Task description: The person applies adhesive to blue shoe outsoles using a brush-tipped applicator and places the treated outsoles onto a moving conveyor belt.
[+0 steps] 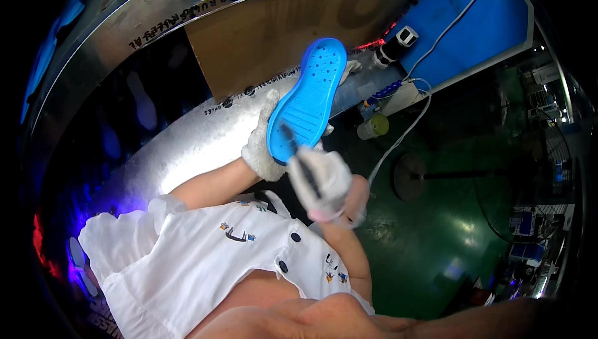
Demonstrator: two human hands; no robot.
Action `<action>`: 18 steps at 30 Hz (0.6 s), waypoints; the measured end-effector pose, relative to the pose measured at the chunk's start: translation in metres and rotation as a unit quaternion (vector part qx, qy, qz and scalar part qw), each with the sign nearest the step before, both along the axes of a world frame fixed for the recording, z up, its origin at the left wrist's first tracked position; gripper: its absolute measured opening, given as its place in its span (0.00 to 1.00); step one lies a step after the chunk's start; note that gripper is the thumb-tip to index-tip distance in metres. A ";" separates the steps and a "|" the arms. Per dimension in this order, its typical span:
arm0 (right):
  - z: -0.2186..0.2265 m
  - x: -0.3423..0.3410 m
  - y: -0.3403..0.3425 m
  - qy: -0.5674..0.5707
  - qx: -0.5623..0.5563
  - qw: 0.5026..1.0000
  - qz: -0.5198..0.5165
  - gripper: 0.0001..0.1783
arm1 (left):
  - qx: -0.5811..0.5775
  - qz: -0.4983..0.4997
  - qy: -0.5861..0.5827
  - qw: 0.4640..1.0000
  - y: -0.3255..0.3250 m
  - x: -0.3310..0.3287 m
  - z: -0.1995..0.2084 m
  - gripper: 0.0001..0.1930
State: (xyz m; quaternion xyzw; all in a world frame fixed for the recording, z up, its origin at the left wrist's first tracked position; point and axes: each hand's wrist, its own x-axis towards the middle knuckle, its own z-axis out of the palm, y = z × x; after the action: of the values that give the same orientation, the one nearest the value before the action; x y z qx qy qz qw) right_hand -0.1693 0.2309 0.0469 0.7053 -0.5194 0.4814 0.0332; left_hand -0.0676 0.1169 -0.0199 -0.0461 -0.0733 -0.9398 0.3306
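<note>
A bright blue shoe sole (316, 86) is held up in front of me, its inner side facing me. Small holes dot its upper part, and ridges cross the lower half. My left hand (260, 143), in a whitish glove, grips the sole's left edge near the rounded bottom end. My gloved right hand (327, 180) is smeared by motion and closed around a slim dark brush-like tool (305, 174). The tool's blurred tip lies over the ridged lower part of the sole; whether it touches cannot be made out.
Behind the sole, a brown cardboard sheet (255, 46) leans over a shiny metal bench (187, 139). Farther right are a black-and-white cylinder (397, 46), a blue panel (467, 21), a yellow-green bottle (374, 126) and a loose white cable (408, 134). More soles (143, 102) lie in the dark left.
</note>
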 end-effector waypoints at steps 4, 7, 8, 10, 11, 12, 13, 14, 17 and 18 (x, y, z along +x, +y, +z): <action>-0.004 0.005 0.004 -0.192 0.078 0.978 0.006 0.13 | -0.003 -0.063 0.026 0.998 -0.016 0.004 -0.001 0.47; -0.016 -0.009 -0.003 -0.200 0.053 0.976 -0.071 0.13 | -0.034 -0.131 0.023 0.991 -0.028 0.006 -0.010 0.46; -0.011 -0.008 0.001 -0.074 0.008 0.996 -0.052 0.13 | 0.010 -0.106 -0.030 0.994 -0.026 0.007 -0.004 0.46; 0.001 0.000 0.013 0.056 0.050 0.997 -0.002 0.13 | 0.012 -0.107 -0.109 0.988 -0.027 0.011 0.002 0.45; 0.006 -0.003 0.012 0.008 0.059 0.998 0.029 0.13 | -0.025 -0.138 -0.136 0.981 -0.034 0.013 -0.002 0.45; 0.009 -0.008 0.009 -0.041 0.067 0.995 0.060 0.13 | -0.045 -0.191 -0.137 0.971 -0.040 0.019 0.002 0.45; 0.003 -0.011 0.005 -0.138 0.071 0.987 0.043 0.14 | -0.070 -0.242 -0.136 0.958 -0.047 0.026 0.009 0.44; 0.007 -0.017 0.003 -0.100 0.086 0.991 -0.006 0.14 | -0.050 -0.222 -0.161 0.961 -0.046 0.023 0.007 0.43; 0.014 -0.002 0.011 0.027 0.084 0.995 0.052 0.13 | 0.000 -0.129 -0.253 0.959 -0.044 0.009 0.020 0.42; 0.018 0.000 0.013 0.005 0.100 0.992 0.079 0.14 | -0.012 -0.127 -0.244 0.961 -0.046 0.009 0.021 0.42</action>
State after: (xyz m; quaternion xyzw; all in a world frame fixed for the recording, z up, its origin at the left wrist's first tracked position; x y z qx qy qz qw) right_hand -0.1689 0.2437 0.0646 0.7467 -0.5070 0.4244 -0.0731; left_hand -0.0584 0.0708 0.0014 0.1718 -0.1566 -0.9558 0.1802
